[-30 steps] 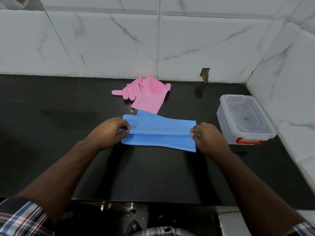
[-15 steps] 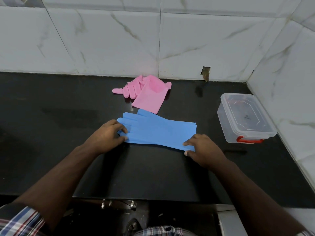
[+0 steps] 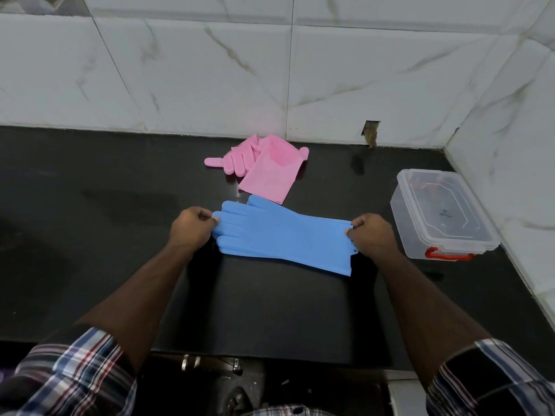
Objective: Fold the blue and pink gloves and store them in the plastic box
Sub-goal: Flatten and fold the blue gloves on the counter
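Unfolded flat again, the blue gloves (image 3: 285,235) lay as my left hand (image 3: 192,229) and right hand (image 3: 371,238) pinched their ends.

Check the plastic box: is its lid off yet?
No, the plastic box has its clear lid on, with the red latch at its front.

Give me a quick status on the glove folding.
Left hand pinches blue gloves at fingertips, right hand grips cuff. Pink gloves wait behind. Plastic box lid still on.
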